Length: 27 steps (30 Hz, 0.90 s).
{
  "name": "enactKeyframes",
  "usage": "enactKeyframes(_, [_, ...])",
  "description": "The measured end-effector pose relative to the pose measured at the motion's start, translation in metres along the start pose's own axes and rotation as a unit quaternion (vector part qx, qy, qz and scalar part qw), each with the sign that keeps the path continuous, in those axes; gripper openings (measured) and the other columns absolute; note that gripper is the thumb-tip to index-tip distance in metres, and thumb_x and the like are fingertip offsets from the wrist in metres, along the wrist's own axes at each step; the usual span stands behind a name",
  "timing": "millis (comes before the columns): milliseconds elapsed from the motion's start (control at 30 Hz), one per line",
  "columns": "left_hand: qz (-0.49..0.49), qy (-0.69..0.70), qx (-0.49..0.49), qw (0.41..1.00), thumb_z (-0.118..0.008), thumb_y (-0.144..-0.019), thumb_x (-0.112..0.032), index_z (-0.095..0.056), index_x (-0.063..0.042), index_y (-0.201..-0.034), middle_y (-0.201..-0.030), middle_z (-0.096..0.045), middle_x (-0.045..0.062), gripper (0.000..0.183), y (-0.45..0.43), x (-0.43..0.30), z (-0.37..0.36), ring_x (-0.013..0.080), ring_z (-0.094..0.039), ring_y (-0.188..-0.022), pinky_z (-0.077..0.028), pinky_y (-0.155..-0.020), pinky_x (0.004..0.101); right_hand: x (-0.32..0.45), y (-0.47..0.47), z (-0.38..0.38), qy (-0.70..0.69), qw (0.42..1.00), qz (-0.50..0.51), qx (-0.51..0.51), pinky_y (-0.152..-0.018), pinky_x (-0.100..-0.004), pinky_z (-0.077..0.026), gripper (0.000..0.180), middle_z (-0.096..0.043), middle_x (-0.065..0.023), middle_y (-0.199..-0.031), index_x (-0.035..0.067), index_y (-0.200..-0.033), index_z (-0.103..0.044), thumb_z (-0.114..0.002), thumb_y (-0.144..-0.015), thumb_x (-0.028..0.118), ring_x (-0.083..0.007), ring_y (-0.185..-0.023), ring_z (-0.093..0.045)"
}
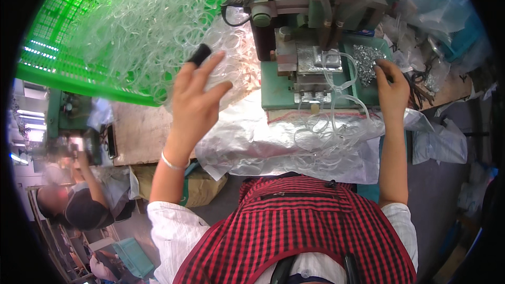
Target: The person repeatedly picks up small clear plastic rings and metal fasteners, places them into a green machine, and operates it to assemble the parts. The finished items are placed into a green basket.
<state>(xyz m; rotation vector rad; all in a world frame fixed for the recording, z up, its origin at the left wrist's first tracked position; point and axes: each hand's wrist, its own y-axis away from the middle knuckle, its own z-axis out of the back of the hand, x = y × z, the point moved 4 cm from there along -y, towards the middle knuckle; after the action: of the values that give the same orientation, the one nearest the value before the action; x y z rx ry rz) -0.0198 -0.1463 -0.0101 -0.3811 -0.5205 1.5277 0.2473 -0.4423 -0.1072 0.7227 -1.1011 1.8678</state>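
Note:
My left hand (199, 98), fingers apart and a black sleeve on one finger, is above the edge of a heap of clear plastic tubing loops (146, 19) in a green plastic basket (90, 88). It holds nothing that I can see. At a tray of small shiny metal pieces (365, 63), my right hand (390, 81) has its thumb and forefinger close together at the pile's right edge; whether a piece is between them cannot be told. Between the hands stands a bench machine (290, 57) with a metal fixture, where a clear tube loop (351, 63) hangs from its front.
More tubing loops (315, 157) lie on silvery sheeting (244, 138) at the bench's front edge. Plastic bags (430, 12) and dark hand tools (418, 90) are at the right. A dark phone-like object (111, 142) lies at the left. Another person (85, 205) works at the far left.

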Motion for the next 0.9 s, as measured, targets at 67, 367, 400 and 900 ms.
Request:
enactKeyframes(67, [-0.051, -0.062, 0.138, 0.987, -0.069, -0.070, -0.001, -0.075, -0.014, -0.079, -0.150, -0.053, 0.002, 0.017, 0.023, 0.025, -0.057, 0.0357, -0.050, -0.134, -0.045, -0.106, 0.0446, -0.007, -0.002, -0.005, 0.005, 1.000, -0.015, 0.007, -0.078, -0.0294, -0.051, 0.018, -0.073, -0.0101, -0.096, 0.002, -0.105, -0.073, -0.070, -0.090, 0.009, -0.0172, -0.081, -0.067])
enactKeyframes(367, [0.199, 0.185, -0.130, 0.954, -0.070, -0.088, -0.003, -0.072, -0.010, -0.093, -0.133, -0.065, 0.008, 0.009, 0.046, 0.061, -0.070, 0.0266, -0.062, -0.112, -0.046, -0.099, 0.0357, -0.043, 0.064, 0.072, 0.138, 0.978, -0.067, -0.138, -0.086, -0.0321, -0.050, 0.016, -0.073, -0.0075, -0.098, 0.004, -0.100, -0.074, -0.072, -0.084, 0.003, -0.0185, -0.092, -0.067])
enactKeyframes(400, [0.247, 0.239, -0.178, 0.922, -0.069, -0.092, -0.004, -0.072, -0.009, -0.098, -0.127, -0.068, 0.008, 0.008, 0.048, 0.064, -0.067, 0.0234, -0.063, -0.108, -0.047, -0.097, 0.0341, -0.040, 0.066, 0.074, 0.105, 0.983, -0.083, -0.125, -0.087, -0.0305, -0.050, 0.017, -0.073, -0.0053, -0.098, 0.003, -0.099, -0.074, -0.072, -0.083, 0.002, -0.0163, -0.093, -0.067])
enactKeyframes(900, [0.400, 0.561, -0.307, 0.657, -0.062, -0.099, -0.002, -0.058, -0.002, -0.112, -0.102, -0.065, 0.007, 0.013, 0.047, -0.005, -0.119, 0.0153, -0.067, -0.092, -0.057, -0.079, 0.0298, 0.097, -0.026, -0.053, -0.313, 0.937, -0.074, 0.135, -0.076, -0.0269, -0.049, 0.048, -0.066, -0.0039, -0.087, -0.001, -0.119, -0.057, -0.078, -0.075, 0.001, -0.0124, -0.083, -0.063])
